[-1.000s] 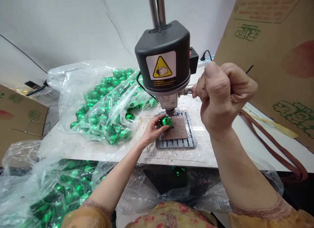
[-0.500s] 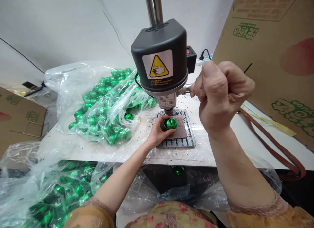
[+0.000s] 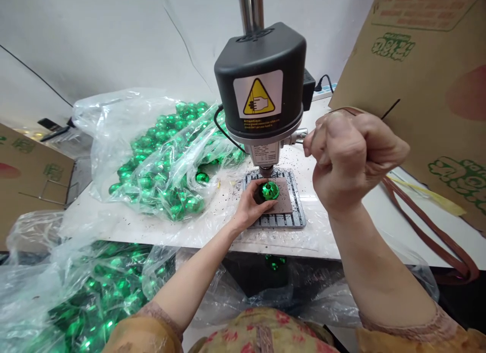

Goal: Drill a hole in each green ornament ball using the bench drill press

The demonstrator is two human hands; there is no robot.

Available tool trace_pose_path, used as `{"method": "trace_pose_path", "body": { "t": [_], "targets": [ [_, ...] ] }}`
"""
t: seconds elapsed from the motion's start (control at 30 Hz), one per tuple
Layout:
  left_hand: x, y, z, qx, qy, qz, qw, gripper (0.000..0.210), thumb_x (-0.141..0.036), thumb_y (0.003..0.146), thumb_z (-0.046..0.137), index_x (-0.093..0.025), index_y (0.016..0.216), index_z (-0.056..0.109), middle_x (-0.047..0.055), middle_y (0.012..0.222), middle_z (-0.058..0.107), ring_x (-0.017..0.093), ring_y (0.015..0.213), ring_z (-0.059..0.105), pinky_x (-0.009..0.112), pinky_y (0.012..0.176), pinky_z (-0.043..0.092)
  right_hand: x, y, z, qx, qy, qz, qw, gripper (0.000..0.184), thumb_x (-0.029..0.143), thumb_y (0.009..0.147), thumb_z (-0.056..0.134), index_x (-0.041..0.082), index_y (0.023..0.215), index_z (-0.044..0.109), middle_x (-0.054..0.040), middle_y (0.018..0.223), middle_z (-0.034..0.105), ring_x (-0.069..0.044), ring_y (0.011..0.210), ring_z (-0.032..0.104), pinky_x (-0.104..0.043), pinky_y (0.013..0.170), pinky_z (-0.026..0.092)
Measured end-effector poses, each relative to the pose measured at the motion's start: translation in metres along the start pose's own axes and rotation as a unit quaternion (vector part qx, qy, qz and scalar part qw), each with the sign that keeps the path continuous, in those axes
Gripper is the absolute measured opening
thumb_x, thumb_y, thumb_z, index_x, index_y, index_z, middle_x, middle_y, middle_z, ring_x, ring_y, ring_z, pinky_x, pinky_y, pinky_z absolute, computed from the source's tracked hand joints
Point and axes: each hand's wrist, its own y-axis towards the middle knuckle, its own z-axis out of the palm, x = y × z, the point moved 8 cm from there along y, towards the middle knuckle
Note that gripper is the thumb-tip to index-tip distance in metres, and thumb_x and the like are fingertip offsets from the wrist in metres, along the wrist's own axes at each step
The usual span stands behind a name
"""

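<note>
At frame centre, left hand [image 3: 250,206] pinches ball [image 3: 271,191], best held steady beneath drill [image 3: 261,130]; right hand [image 3: 353,160] grips lever [image 3: 299,135].

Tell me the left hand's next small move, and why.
Probably the left hand should ease the shiny green faceted ball out from under the black-hooded drill press. A dark, hole-like spot on its top suggests it is drilled, and the fingers already hold its side. Whether a bit touches it, I can't tell.

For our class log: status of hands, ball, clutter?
Left hand holding green ball beneath drill press. Right hand closed on lever. Dark flecks on baseplate.
</note>
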Motion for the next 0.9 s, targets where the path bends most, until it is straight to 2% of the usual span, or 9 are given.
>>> {"method": "trace_pose_path", "body": {
  "t": [0.2,0.47,0.67,0.9],
  "targets": [
    [0.002,-0.001,0.001,0.006,0.011,0.001,1.000,0.058,-0.044,0.079,0.083,-0.020,0.126,0.058,0.012,0.126,0.069,0.027,0.117,0.067,0.041,0.099,0.056,0.004,-0.006,0.000,-0.007,-0.001,-0.042,0.999,0.052,0.016,0.088,0.059,0.017,0.055,0.020,0.0061,0.047,0.021,-0.004,0.042,0.032,-0.028,0.045,0.032],
    [0.006,-0.002,0.002,0.017,-0.018,-0.006,1.000,0.061,-0.045,0.079,0.084,-0.022,0.127,0.057,0.011,0.125,0.068,0.028,0.116,0.068,0.042,0.100,0.057,0.002,-0.016,-0.006,0.000,-0.008,-0.051,0.999,0.054,0.017,0.089,0.060,0.017,0.055,0.017,0.0054,0.050,0.022,-0.003,0.042,0.028,-0.028,0.047,0.030],
    [0.006,-0.002,0.002,0.011,-0.019,-0.006,1.000,0.060,-0.047,0.078,0.085,-0.022,0.125,0.057,0.011,0.125,0.068,0.029,0.116,0.067,0.044,0.102,0.055,0.005,-0.021,-0.008,0.021,0.011,-0.106,0.994,0.047,0.010,0.087,0.057,0.018,0.060,0.019,0.0060,0.051,0.022,-0.003,0.043,0.026,-0.026,0.047,0.030],
    [0.007,-0.002,0.003,0.017,-0.020,-0.001,1.000,0.059,-0.042,0.079,0.085,-0.022,0.127,0.056,0.011,0.128,0.066,0.028,0.119,0.065,0.044,0.105,0.053,0.001,-0.028,-0.012,0.042,0.018,-0.115,0.992,0.048,0.010,0.085,0.057,0.018,0.058,0.018,0.0066,0.051,0.025,-0.003,0.044,0.028,-0.027,0.048,0.036]
  ]
}}
